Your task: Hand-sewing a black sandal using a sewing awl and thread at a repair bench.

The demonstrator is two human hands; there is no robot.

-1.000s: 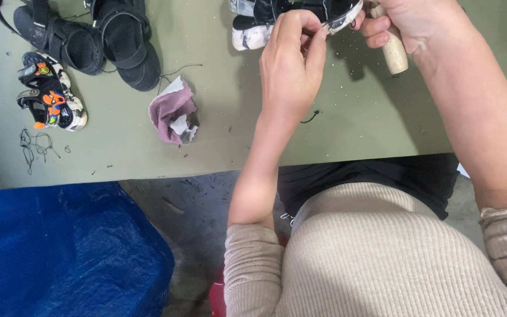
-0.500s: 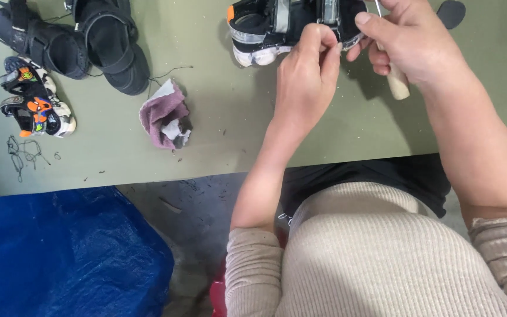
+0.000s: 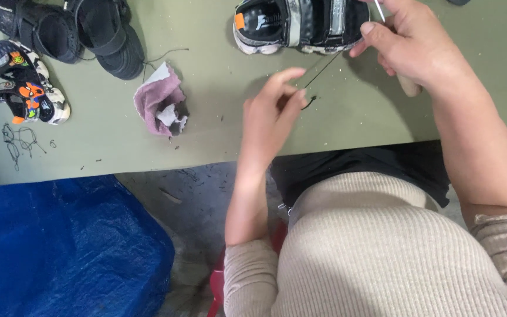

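Up at the tabletop's (image 3: 218, 76) far edge lies the black-and-silver sandal (image 3: 297, 23), long axis left to right. The right hand (image 3: 409, 50), nearer, grips a wooden-handled tool; the left hand (image 3: 271, 114) pinches the dark thread (image 3: 324, 69) running diagonally from the sandal.

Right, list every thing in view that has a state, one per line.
left hand: pinching a dark thread, raised above the table
right hand: closed on a wooden-handled tool
dark thread: stretched from the sandal to the left hand
black and silver sandal: lying on the table, straps shut
pink cloth: crumpled
two black sandals: lying side by side
small colourful sandal: lying near the table's edge
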